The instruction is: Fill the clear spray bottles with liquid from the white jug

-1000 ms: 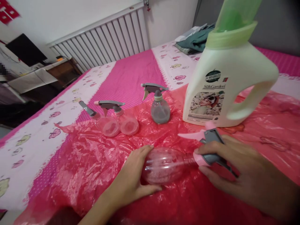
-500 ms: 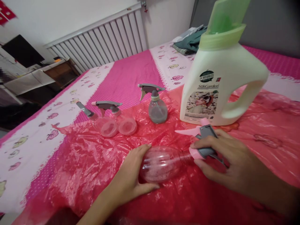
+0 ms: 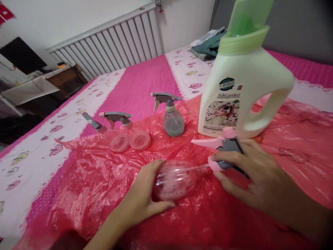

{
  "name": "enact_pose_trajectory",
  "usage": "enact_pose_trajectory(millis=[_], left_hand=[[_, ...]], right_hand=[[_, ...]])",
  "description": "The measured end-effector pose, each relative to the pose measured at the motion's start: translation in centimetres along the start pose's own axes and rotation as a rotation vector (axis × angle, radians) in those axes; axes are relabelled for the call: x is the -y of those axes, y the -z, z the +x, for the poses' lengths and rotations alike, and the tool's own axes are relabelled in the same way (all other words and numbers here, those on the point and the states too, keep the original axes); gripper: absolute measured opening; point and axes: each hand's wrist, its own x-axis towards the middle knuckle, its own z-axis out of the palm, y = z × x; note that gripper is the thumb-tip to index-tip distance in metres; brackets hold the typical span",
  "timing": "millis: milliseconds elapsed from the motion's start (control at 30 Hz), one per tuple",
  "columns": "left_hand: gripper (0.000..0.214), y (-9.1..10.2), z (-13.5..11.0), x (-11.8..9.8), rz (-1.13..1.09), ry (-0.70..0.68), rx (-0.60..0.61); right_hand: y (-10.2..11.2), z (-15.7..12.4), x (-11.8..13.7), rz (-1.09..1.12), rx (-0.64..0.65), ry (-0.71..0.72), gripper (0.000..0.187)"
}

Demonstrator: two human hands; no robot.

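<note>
A clear pink spray bottle point(image 3: 174, 179) lies on its side on a red plastic sheet point(image 3: 99, 187). My left hand point(image 3: 144, 196) cups the bottle's base, fingers curled round it. My right hand point(image 3: 249, 173) grips the pink and grey trigger head point(image 3: 225, 152), which sits slightly apart from the bottle's neck with its thin tube still running into the bottle. A large white detergent jug point(image 3: 241, 83) with a green cap stands just behind the trigger head.
A small grey spray bottle point(image 3: 171, 116) stands upright behind. Two more clear pink spray bottles point(image 3: 127, 133) lie at the sheet's left edge. The pink bedspread point(image 3: 140, 86) runs back to a white radiator point(image 3: 114, 45). Folded clothes point(image 3: 208, 45) lie at the far end.
My right hand has drawn the trigger head a little away from the bottle's neck, exposing the tube. My left hand has stayed on the bottle's base.
</note>
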Motion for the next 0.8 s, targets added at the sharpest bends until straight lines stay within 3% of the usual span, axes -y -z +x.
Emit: enact_pose_trajectory(millis=[800], left_hand=[[0.097, -0.43, -0.14, 0.22, 0.011, -0.038, -0.059]], right_hand=[[0.11, -0.17, 0.64, 0.013, 0.039, -0.042, 0.01]])
